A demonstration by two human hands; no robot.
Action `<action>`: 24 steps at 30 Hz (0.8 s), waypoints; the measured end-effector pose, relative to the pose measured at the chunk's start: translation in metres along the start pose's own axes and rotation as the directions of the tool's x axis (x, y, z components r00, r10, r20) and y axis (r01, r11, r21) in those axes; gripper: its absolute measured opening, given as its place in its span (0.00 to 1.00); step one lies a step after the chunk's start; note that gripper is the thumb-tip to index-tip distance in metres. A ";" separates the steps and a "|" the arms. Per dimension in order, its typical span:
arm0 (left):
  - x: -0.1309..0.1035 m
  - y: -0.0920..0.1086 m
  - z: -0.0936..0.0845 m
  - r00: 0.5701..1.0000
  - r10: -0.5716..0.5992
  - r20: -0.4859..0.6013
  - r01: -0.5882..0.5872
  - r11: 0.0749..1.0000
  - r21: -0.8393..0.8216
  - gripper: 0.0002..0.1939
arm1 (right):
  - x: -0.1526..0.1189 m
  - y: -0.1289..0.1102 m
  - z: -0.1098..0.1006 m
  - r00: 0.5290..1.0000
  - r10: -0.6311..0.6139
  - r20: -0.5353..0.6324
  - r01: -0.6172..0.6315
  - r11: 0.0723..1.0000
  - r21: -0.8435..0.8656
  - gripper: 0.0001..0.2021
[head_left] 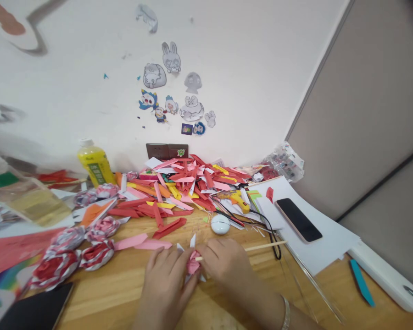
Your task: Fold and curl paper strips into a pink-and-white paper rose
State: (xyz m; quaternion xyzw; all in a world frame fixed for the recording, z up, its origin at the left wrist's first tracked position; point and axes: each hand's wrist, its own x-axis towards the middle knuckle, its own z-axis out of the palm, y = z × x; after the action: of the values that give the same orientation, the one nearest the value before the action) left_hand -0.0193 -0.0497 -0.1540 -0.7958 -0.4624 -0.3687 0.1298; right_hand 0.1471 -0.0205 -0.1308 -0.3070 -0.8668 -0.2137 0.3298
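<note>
Over the counter (103, 300), the left hand (168, 279) is closed on a pink-and-white folded paper (193, 266); the right hand (227, 263), just beside it, grips a wooden stick (266, 246), tip at the paper's pink middle. Beyond lies a heap of coloured strips (185, 179), then the wall (248, 78).

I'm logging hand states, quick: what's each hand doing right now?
Left hand: closed, holding the pink-and-white folded paper.
Right hand: closed, holding a thin stick, its tip at the paper.
</note>
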 end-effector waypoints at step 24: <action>0.000 -0.001 0.001 1.000 0.010 -0.005 -0.010 1.000 -0.023 0.10 | 0.001 -0.002 -0.001 0.997 -0.080 0.018 0.080 0.997 0.004 0.19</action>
State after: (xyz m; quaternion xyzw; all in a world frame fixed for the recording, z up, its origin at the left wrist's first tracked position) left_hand -0.0197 -0.0485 -0.1554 -0.7988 -0.4538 -0.3752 0.1234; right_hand 0.1453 -0.0220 -0.1299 -0.2734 -0.8817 -0.2227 0.3134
